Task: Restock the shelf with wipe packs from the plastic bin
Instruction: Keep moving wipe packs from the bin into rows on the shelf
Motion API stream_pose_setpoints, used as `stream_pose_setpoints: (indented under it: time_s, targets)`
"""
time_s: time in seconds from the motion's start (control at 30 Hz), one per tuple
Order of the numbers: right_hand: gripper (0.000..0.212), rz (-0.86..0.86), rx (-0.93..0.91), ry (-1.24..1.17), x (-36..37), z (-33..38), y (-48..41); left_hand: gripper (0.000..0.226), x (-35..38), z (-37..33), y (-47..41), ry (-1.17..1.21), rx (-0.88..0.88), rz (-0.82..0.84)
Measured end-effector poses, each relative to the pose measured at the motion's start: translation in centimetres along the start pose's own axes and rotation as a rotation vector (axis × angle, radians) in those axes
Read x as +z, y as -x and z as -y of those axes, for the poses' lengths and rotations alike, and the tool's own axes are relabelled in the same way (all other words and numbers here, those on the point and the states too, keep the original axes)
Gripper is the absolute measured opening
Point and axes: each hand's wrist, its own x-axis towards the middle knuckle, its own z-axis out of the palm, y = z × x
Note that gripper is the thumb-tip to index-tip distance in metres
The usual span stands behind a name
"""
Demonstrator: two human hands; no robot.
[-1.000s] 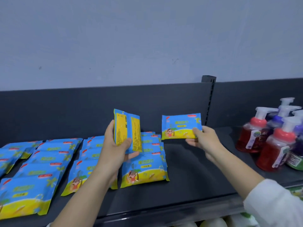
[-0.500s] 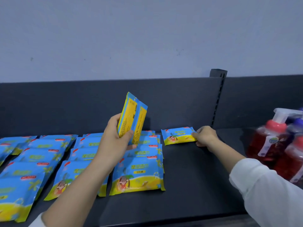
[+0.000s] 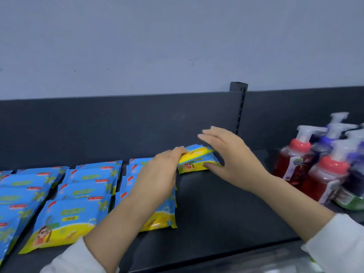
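Yellow-backed wipe pack [image 3: 194, 154], pinched by left hand [image 3: 157, 171], overlaps another pack [image 3: 197, 166] at the shelf [image 3: 216, 213] back edge; right hand [image 3: 233, 156] fingers straight.

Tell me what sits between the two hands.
In the head view, two wipe packs: the left hand holds the upper, the right hand touches the lower.

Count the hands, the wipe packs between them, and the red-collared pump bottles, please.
Hands: 2, left hand and right hand.
Wipe packs between them: 2, upper pack and lower pack.
Red-collared pump bottles: 2, rear bottle and front bottle.
Total: 6.
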Motion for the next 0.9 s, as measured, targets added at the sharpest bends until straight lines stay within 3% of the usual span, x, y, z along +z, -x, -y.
stream_pose_setpoints:
  time_s: [0.1,0.17,0.37,0.47,0.57,0.9]
  targets:
    - [0.030,0.089,-0.004,0.073,1.2,-0.2,0.7,0.059,1.5,-0.9,-0.7,0.030,0.023,0.063]
    - [0.025,0.104,0.063,0.081,2.1,-0.9,1.2,0.060,2.4,-1.2,-0.9,0.056,0.039,0.118]
    - [0.031,0.208,0.269,0.171,4.3,-3.8,1.5,0.051,1.6,1.4,0.4,-0.028,-0.008,0.096]
    - [0.033,0.414,0.285,0.208,5.6,-4.0,1.6,0.047,0.8,2.6,1.4,-0.095,-0.081,0.090]
    - [0.047,0.546,0.261,0.122,5.9,-3.9,2.1,0.050,0.6,3.7,2.6,-0.126,-0.124,0.189]
    - [0.043,0.594,0.306,0.117,5.8,-3.2,1.7,0.048,1.5,4.8,3.9,-0.008,-0.185,0.230]
